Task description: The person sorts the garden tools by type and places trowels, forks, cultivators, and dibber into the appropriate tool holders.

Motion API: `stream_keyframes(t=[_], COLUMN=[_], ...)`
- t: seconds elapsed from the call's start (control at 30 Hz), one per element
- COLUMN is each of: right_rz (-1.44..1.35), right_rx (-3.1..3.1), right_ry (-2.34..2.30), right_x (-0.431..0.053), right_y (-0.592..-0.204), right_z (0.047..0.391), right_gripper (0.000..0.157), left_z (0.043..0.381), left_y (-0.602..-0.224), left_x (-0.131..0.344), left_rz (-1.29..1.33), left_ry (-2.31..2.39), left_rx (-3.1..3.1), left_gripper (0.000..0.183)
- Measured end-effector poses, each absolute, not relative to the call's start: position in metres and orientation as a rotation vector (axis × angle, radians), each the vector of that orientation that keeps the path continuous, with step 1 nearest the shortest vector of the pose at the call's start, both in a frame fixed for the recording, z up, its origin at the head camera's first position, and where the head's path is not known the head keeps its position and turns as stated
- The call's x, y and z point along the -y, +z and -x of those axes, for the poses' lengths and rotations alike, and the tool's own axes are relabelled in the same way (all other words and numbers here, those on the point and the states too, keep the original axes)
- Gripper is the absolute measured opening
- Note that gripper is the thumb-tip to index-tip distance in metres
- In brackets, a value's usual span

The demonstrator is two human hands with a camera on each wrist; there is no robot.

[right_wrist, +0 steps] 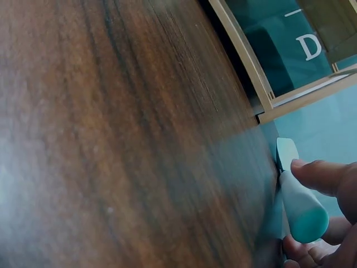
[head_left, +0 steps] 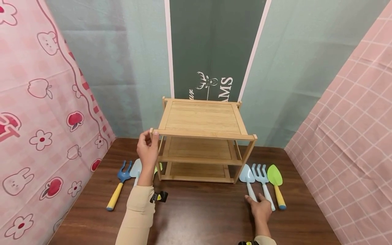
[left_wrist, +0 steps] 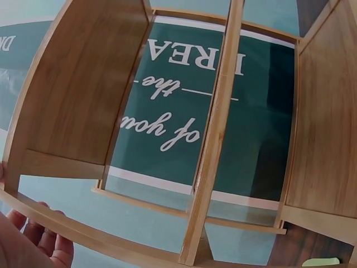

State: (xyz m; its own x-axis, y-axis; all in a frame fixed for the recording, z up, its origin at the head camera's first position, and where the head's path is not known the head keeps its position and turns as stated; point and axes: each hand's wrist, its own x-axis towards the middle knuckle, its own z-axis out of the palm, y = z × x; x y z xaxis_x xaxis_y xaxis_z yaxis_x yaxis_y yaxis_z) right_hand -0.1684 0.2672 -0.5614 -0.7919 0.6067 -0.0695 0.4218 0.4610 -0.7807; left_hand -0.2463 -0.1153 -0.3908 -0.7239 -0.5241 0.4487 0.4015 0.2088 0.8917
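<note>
A three-tier wooden shelf (head_left: 202, 117) stands at the back middle of the table. At its upper front left corner my left hand (head_left: 148, 146) grips the frame, thumb in front and fingers behind; the left wrist view shows curled fingers (left_wrist: 47, 240) by the wooden rail. My right hand (head_left: 261, 207) is low over the table, right of the shelf, with thumb and fingers about the handle of a light blue trowel (head_left: 246, 175). In the right wrist view the thumb (right_wrist: 319, 174) lies against that pale handle (right_wrist: 298, 204), which has a teal end. The trowel's blade lies close beside the shelf's right foot.
Right of the trowel lie a light blue hand fork (head_left: 261, 175) and a green trowel (head_left: 275, 177) with a yellow handle. Left of the shelf are a blue fork (head_left: 124, 175), another light blue trowel (head_left: 136, 167) and a partly hidden green tool (head_left: 158, 168). Cloth curtains (head_left: 144, 68) surround the table (head_left: 196, 211).
</note>
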Motion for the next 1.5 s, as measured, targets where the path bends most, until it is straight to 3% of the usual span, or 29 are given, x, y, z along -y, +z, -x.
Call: stream_keyframes(t=[0.43,0.6,1.23,1.5], right_rz=[0.842,0.880,0.911,0.765], right_rx=[2.532,2.428,2.015,1.674], right_ry=[1.134,1.195,1.304,1.730], right_x=[-0.273,-0.275,-0.265,-0.258], right_y=[-0.562,-0.559,-0.564,-0.563], right_z=[0.163,0.160,0.157,0.154], right_gripper=[0.044,0.039,0.037,0.039], left_z=[0.248,0.230,0.252,0.254], left_y=[-0.392,-0.368,-0.389,-0.391], left_x=[0.115,0.107,0.118,0.122], left_rz=[-0.136,-0.140,-0.115,-0.091], left_ry=[-1.637,-1.665,-1.719,-1.690], left_rx=[1.732,1.747,1.735,1.772], left_gripper=[0.031,0.026,0.031,0.029])
